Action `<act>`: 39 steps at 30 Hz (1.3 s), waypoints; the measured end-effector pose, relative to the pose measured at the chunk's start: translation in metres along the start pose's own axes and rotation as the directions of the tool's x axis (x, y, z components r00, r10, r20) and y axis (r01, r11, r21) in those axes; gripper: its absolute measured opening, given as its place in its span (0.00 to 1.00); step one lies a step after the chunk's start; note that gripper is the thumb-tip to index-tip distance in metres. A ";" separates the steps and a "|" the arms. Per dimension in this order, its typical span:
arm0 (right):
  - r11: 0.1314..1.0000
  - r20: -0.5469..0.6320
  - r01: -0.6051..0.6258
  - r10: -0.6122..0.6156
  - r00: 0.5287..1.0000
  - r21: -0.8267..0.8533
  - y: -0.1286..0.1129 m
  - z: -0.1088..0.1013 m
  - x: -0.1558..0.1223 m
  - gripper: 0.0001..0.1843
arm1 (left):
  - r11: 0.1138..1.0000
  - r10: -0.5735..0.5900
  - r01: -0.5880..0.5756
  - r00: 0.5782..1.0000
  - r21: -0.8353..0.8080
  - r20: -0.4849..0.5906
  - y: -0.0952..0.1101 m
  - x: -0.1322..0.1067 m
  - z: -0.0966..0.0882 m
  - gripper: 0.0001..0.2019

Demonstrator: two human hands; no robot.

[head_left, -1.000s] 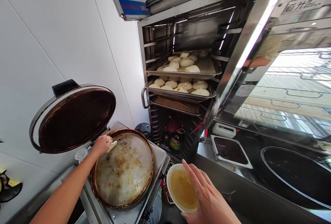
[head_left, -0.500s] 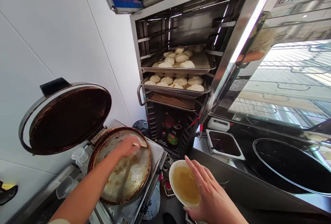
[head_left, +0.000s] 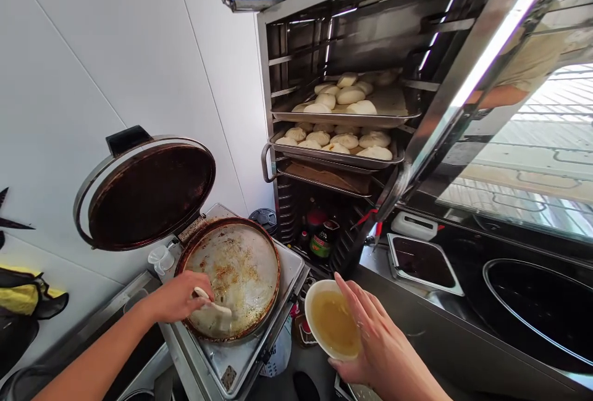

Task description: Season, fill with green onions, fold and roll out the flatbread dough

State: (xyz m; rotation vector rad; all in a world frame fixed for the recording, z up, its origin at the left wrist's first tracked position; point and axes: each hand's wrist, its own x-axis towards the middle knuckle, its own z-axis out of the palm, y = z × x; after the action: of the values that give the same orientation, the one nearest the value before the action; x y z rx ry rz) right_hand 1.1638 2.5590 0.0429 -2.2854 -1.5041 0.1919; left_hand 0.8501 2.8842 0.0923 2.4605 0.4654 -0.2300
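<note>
My left hand [head_left: 178, 297] is closed on a white brush [head_left: 214, 308], whose head rests on the near left part of a round greasy griddle pan [head_left: 241, 265]. The pan's dark round lid [head_left: 148, 194] stands raised behind it. My right hand [head_left: 377, 342] holds a white bowl [head_left: 330, 324] of yellowish oil from below, fingers stretched along its right rim, just right of the pan.
A steel rack [head_left: 343, 123] stands behind, holding two trays of pale dough buns [head_left: 340, 141] and a third tray below. Sauce bottles [head_left: 323, 239] sit at its foot. To the right are a small steel container [head_left: 424, 262] and a large dark wok [head_left: 542, 308]. White wall on the left.
My left hand has swept the brush from the pan's far rim, across its middle, to the near left edge. The bowl in my right hand has stayed about where it was.
</note>
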 end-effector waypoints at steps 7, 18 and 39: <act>1.000 -0.034 0.021 -0.021 0.999 -0.012 -0.012 -0.003 0.002 0.67 | 0.994 -0.104 0.093 0.974 -0.060 -0.201 -0.046 0.048 0.031 0.08; 0.997 -0.003 0.080 -0.080 0.997 -0.021 -0.010 0.000 0.010 0.65 | 0.994 -0.093 0.112 0.909 0.022 -0.407 -0.111 0.048 0.008 0.11; 0.999 -0.027 0.022 -0.023 0.999 -0.030 -0.005 0.001 0.005 0.67 | 0.919 -0.308 0.392 0.768 0.033 -0.561 -0.111 0.144 -0.026 0.15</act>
State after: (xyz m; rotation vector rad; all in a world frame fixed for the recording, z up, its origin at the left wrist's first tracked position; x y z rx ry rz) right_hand 1.1609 2.5658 0.0445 -2.2836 -1.5286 0.1329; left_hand 0.9418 3.0222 0.0133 2.5437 1.2046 0.3227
